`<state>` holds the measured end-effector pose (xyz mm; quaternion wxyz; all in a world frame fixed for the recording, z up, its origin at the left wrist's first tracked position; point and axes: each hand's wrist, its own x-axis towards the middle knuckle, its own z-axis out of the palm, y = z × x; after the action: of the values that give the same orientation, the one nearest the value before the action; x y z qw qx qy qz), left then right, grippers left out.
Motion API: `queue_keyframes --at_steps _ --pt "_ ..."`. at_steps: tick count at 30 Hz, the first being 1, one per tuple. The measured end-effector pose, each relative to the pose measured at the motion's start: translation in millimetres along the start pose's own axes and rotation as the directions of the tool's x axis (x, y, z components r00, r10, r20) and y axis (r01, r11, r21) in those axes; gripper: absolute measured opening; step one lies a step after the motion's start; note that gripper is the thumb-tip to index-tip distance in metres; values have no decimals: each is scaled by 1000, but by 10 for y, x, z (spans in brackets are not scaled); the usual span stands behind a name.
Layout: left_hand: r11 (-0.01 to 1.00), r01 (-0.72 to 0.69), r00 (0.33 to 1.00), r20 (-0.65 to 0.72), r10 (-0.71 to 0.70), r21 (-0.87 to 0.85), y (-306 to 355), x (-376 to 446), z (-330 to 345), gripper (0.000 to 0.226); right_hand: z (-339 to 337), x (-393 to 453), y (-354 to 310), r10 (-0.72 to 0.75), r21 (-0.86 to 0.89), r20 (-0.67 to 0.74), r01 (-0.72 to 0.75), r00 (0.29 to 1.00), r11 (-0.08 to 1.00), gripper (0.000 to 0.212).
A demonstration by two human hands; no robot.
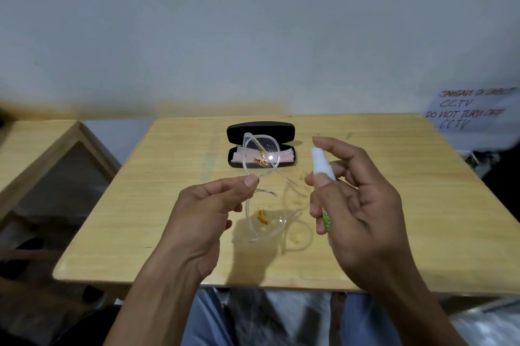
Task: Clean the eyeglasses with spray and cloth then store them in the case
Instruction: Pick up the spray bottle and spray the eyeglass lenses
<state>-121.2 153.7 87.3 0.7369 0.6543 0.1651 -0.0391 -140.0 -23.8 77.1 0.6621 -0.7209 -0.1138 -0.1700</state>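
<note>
Holding clear-framed eyeglasses (261, 174) up over a pale wooden table (168, 205), a person prepares to spray the lenses. At about 9 o'clock of the scene's centre, the left hand (208, 205) pinches the frame at its bridge between thumb and forefinger, one lens raised toward 12 o'clock, the other hanging toward 6, likely so both faces stay clear of fingers and open to the mist. Droplets seem to fleck the upper lens. At 12 o'clock, well apart from the hands, the black glasses case (261, 148) lies open with a pink cleaning cloth (285, 155) folded inside, ready for the wiping still to come. At 3 o'clock, the right hand (357, 205) is wrapped around a small spray bottle (323, 174), forefinger arched over its white head, the nozzle apparently facing the lenses just beside it. Bare tabletop lies on both sides, giving free room; the near edge runs at 6 o'clock below the wrists, and a handwritten notice (467, 109) sits at 2 o'clock.
</note>
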Motion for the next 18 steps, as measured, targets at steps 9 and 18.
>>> queue_keyframes --at_steps 9,18 --pt "991 -135 989 -66 135 9 62 48 29 16 73 53 -28 -81 -156 60 90 995 984 35" --pt "981 -193 973 -131 188 -31 120 77 31 16 199 194 -26 -183 -327 12 176 983 929 33"
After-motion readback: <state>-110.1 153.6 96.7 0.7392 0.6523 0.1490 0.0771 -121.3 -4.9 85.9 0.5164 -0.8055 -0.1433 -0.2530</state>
